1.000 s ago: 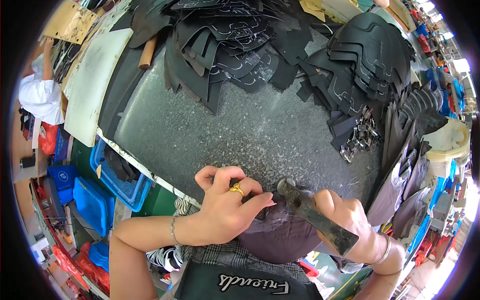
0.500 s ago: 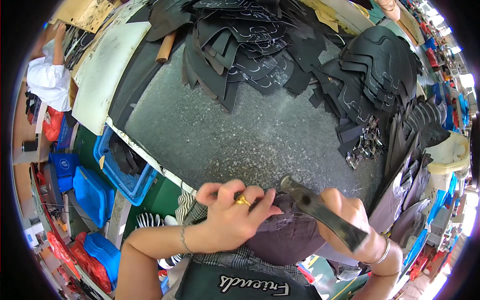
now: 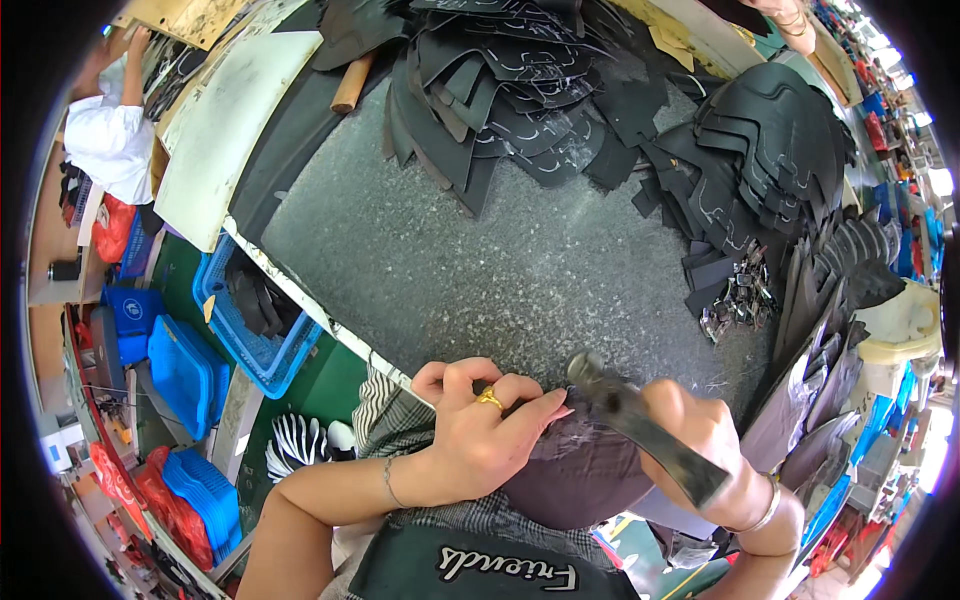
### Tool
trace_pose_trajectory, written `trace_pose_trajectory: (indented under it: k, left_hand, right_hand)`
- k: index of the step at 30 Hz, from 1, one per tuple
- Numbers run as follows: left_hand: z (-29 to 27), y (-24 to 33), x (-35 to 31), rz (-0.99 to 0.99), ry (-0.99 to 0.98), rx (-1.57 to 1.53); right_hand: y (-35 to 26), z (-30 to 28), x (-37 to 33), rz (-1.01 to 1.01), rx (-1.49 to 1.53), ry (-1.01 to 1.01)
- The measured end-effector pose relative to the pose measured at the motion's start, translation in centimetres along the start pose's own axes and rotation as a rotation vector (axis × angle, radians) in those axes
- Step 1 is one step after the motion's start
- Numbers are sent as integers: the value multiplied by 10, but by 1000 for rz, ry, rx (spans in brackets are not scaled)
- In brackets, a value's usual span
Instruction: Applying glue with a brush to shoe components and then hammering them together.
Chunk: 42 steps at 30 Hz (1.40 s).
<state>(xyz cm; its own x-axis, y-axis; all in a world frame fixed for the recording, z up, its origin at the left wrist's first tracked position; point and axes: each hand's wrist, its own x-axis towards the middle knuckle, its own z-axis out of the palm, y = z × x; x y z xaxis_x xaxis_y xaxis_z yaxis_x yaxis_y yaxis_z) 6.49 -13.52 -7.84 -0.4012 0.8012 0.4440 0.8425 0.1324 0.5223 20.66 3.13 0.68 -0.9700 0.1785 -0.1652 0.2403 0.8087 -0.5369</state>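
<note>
A hammer (image 3: 652,437) is gripped by its middle in my right hand (image 3: 695,430), its round face just above the table's near edge. Under it lies a dark brown sheet piece (image 3: 578,478), rounded toward me, with a rough, creased upper edge. My left hand (image 3: 482,430), wearing a ring and a bracelet, pinches that edge just left of the hammer head with thumb and forefinger. Its other fingers curl in. Whether a smaller thing sits in the pinch cannot be made out.
Stacked black cut pieces (image 3: 520,80) cover the far side of the grey worktop (image 3: 400,250). More curved pieces (image 3: 770,140) and small metal parts (image 3: 738,295) sit at the right. A blue basket (image 3: 275,365) stands left. Another person (image 3: 110,145) is at the far left.
The hammer head has shifted slightly to the right, still close over the edge. My left hand has moved a little to the right, still pinching. The whole view has shifted slightly.
</note>
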Motion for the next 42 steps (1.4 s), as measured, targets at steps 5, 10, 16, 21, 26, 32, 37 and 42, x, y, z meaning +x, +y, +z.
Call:
trace_pose_trajectory:
  k: [5, 10, 16, 21, 26, 32, 37, 42]
  left_hand:
    - [-2, 1, -5, 17, 5, 30]
    - [-2, -2, 0, 63, 23, 55]
    - [-1, 11, -14, -37, 21, 149]
    - [4, 12, -12, -118, 56, -27]
    - [3, 15, -8, -44, 29, 57]
    - [1, 16, -10, 35, -10, 126]
    - [3, 15, -10, 66, 15, 144]
    - [-6, 10, -10, 59, 25, 52]
  right_hand:
    - [-6, -14, 13, -41, -56, 6]
    - [-3, -16, 14, -85, -169, -107]
    - [1, -4, 2, -6, 36, -18]
    - [6, 9, -10, 78, 18, -4]
    - [-2, -6, 6, -108, -177, 5]
    - [0, -12, 16, -183, -296, 7]
    - [-11, -19, 23, -168, -457, -78]
    - [-16, -21, 18, -180, -523, -136]
